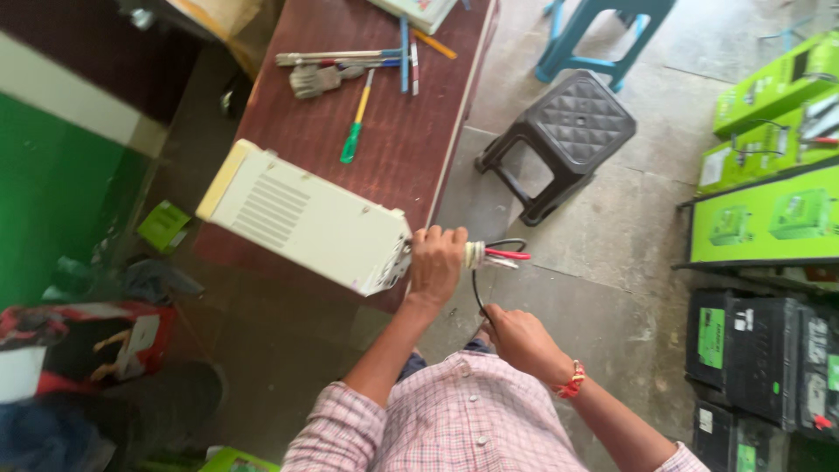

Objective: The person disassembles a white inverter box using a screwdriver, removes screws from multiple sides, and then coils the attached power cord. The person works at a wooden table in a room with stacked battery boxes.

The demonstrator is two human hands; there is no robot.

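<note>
Cream metal box [306, 218] overhanging surface [384, 131] near edge; left hand [435, 262] gripping its cable bundle [489, 254], right hand [516, 336] closed on black cable [477, 293]. Open floor [612, 245] right.

Colours around the reddish-brown counter [384, 149]

The box-shaped unit [306, 218] is cream with a slatted pattern; its cables [502, 254] are red and black. The screwdriver [357, 122] has a green-and-yellow handle. Far right, one stool [564, 131] is black and quilted, another [603, 35] blue. The cartons [769, 218] are bright green, the shirt [463, 419] pink-checked.
</note>
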